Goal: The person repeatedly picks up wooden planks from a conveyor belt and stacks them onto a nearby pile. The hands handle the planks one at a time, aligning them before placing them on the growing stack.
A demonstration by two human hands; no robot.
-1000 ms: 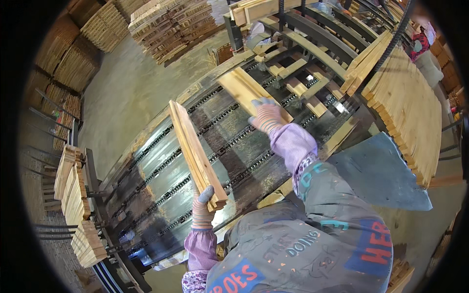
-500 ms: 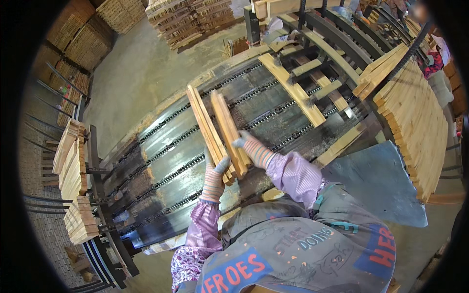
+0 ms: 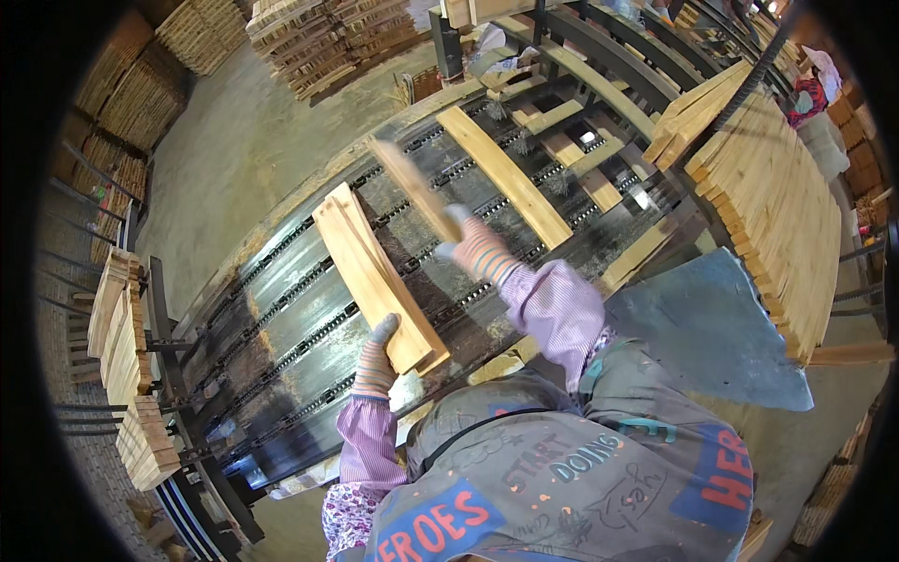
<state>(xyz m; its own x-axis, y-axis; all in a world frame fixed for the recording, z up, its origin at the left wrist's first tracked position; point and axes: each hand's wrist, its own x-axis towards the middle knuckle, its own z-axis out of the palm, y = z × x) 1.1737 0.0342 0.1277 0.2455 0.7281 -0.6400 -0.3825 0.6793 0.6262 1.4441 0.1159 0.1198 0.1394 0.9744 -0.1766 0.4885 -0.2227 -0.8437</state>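
My left hand (image 3: 377, 351), in a striped glove with grey fingertips, grips the near end of a small bundle of wooden planks (image 3: 370, 272). The bundle has its broad face turned up and its planks slightly fanned at the far end. To its right, my right hand (image 3: 476, 245), gloved alike, is closed around the near end of a single narrow board (image 3: 410, 185), blurred by motion. Both hands are over a dark metal chain conveyor (image 3: 281, 328). Beyond my right hand, another plank (image 3: 506, 178) lies across the conveyor chains.
A large stack of planks (image 3: 773, 206) stands at the right beside a blue-grey sheet (image 3: 712, 328). More planks (image 3: 122, 318) sit on a rack at the left. Dark metal frame bars (image 3: 613, 70) cross the far right. Wood piles (image 3: 328, 42) stand on the floor beyond.
My hands have moved apart, the right carrying its board away from the bundle. The left-hand bundle has turned its broad face up. The whole view has shifted slightly.
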